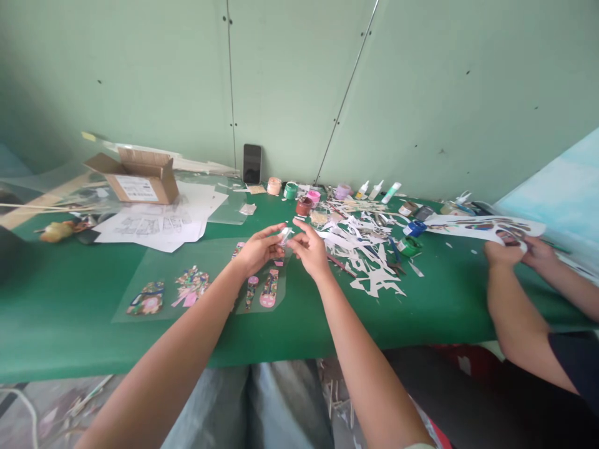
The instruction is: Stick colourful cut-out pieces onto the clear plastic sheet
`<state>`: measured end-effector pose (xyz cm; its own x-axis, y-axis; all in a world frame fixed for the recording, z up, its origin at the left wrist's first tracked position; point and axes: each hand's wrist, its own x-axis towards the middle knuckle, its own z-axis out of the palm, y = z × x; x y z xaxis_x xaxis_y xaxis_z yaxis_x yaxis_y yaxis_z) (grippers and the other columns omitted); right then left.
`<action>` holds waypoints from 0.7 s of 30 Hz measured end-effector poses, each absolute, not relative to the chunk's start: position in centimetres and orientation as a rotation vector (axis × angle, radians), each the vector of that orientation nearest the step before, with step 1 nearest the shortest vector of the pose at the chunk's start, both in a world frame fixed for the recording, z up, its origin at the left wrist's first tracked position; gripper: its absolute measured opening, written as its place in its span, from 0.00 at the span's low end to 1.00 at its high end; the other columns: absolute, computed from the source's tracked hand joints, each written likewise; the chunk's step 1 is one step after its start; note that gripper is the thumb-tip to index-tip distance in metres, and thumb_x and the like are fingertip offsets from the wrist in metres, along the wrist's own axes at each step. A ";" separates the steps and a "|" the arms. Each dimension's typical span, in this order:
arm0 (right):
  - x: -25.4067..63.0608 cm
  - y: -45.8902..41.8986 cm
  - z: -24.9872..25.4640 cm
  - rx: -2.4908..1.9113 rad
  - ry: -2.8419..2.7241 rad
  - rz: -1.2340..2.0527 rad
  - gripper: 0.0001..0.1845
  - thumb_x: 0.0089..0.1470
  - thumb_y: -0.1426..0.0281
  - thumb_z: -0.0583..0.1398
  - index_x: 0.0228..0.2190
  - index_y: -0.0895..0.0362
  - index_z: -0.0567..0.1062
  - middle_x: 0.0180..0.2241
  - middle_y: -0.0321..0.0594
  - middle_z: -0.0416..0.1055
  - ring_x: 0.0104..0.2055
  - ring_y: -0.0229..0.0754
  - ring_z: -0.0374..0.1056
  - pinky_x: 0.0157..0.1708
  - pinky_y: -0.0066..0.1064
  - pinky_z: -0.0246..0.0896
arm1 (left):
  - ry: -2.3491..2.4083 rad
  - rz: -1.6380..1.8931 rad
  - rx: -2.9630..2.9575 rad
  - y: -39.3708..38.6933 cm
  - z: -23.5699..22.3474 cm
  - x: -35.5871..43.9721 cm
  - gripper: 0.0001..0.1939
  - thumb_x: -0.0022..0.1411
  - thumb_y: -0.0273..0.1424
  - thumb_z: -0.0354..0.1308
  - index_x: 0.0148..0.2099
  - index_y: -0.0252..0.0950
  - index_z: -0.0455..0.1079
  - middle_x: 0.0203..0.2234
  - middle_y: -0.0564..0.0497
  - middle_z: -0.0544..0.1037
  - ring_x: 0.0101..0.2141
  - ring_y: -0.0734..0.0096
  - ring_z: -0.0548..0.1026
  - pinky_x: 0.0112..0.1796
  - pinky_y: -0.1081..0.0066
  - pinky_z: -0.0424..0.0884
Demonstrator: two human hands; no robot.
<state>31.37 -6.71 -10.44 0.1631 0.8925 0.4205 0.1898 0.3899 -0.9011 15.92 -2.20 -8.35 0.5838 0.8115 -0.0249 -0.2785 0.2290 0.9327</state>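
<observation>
Both my hands meet above the green table point(70, 312), just over a clear plastic sheet point(154, 274) that carries colourful paper cut-outs point(191, 285). My left hand point(258, 249) and my right hand point(309, 248) pinch a small whitish, partly see-through piece point(285, 235) between their fingertips. I cannot make out what the piece is. Long pink patterned cut-outs point(269, 288) lie right beneath my hands.
A heap of white paper offcuts point(369, 249) lies right of my hands, with small paint jars point(304, 204) and glue bottles point(374, 189) behind. A cardboard box point(140, 176), printed sheets point(154, 221) and a phone point(251, 163) are at the back left. Another person's hands point(515, 252) hold a printed sheet at right.
</observation>
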 end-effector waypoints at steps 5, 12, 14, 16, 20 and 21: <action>31.2 -7.0 -10.3 -1.072 -1.358 0.638 0.17 0.48 0.60 0.65 0.40 0.54 0.77 0.26 0.34 0.74 0.27 0.39 0.68 0.31 0.32 0.66 | 0.588 0.764 1.201 -2.1 -8.7 16.1 0.21 0.45 0.42 0.70 0.38 0.33 0.77 0.27 0.48 0.77 0.25 0.75 0.71 0.28 0.73 0.69; 31.6 -6.7 -10.1 -1.204 -1.382 0.357 0.14 0.50 0.56 0.62 0.24 0.54 0.75 0.26 0.35 0.70 0.28 0.38 0.64 0.31 0.31 0.62 | 0.684 0.804 1.440 -2.1 -9.6 16.5 0.29 0.51 0.57 0.60 0.27 0.32 0.75 0.20 0.49 0.75 0.23 0.71 0.71 0.25 0.72 0.68; 31.7 -6.7 -10.1 -1.196 -1.391 0.430 0.16 0.51 0.55 0.61 0.23 0.54 0.73 0.26 0.35 0.70 0.27 0.37 0.63 0.29 0.30 0.61 | 0.710 0.838 1.519 -2.1 -9.6 16.6 0.28 0.52 0.56 0.60 0.26 0.33 0.74 0.18 0.50 0.73 0.21 0.72 0.68 0.24 0.73 0.65; 31.7 -6.7 -10.1 -1.178 -1.384 0.526 0.17 0.50 0.54 0.62 0.24 0.54 0.73 0.25 0.35 0.69 0.25 0.37 0.63 0.27 0.29 0.60 | 0.722 0.862 1.595 -2.2 -9.6 16.6 0.26 0.52 0.54 0.61 0.25 0.33 0.74 0.17 0.51 0.73 0.20 0.73 0.67 0.23 0.73 0.63; 31.6 -6.7 -10.2 -1.152 -1.330 0.748 0.20 0.47 0.49 0.64 0.26 0.54 0.74 0.20 0.32 0.67 0.21 0.36 0.61 0.22 0.29 0.58 | 0.716 0.856 1.697 -2.3 -9.1 16.5 0.24 0.53 0.53 0.60 0.26 0.34 0.73 0.19 0.51 0.75 0.21 0.72 0.68 0.24 0.73 0.63; 31.6 -6.8 -10.2 -1.135 -1.310 0.810 0.22 0.46 0.47 0.63 0.27 0.54 0.74 0.20 0.32 0.67 0.21 0.36 0.61 0.21 0.29 0.58 | 0.709 0.851 1.710 -2.3 -9.0 16.5 0.25 0.54 0.53 0.58 0.26 0.34 0.73 0.19 0.51 0.75 0.21 0.72 0.68 0.25 0.72 0.64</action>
<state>31.57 -6.76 -10.21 0.1340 0.9415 0.3093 0.1439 0.2904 -0.9460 16.45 -2.31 -8.97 0.5716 0.7965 0.1972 0.0505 -0.2740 0.9604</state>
